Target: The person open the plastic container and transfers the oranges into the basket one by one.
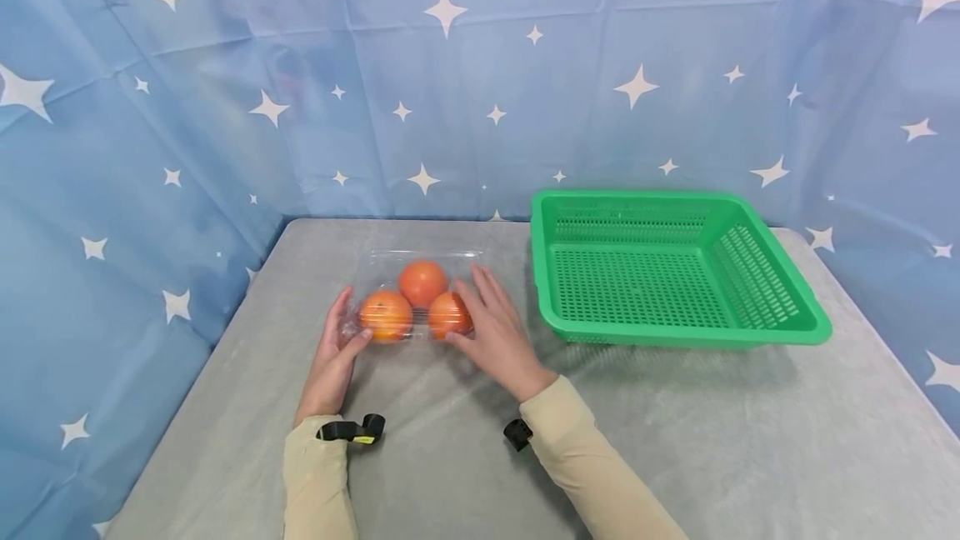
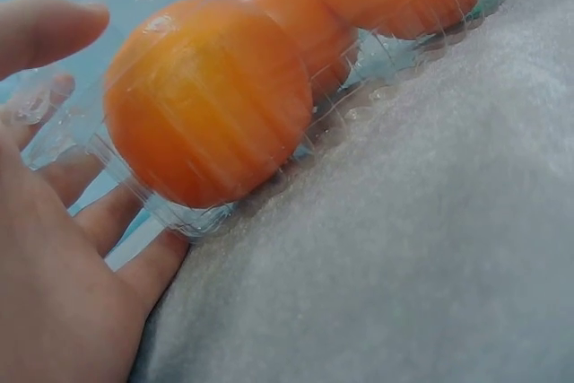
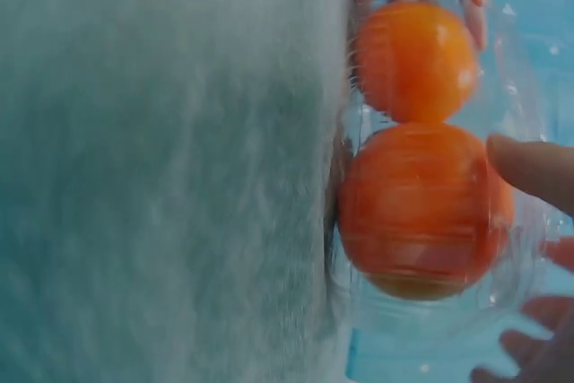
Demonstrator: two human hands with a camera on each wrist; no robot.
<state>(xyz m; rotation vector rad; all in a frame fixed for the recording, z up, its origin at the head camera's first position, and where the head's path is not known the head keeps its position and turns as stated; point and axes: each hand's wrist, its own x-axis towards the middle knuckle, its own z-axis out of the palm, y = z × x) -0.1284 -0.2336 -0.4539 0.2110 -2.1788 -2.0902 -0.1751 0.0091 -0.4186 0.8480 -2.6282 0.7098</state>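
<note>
Wears long beige sleeves (image 1: pixel 318 482) at bottom centre, with black wrist cameras (image 1: pixel 372 425) at the cuffs; shows a yellow mark (image 1: pixel 364 440) on the left one.

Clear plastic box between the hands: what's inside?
Three round orange fruits show through the clear plastic box. The box floor directly beneath them is hidden.
</note>
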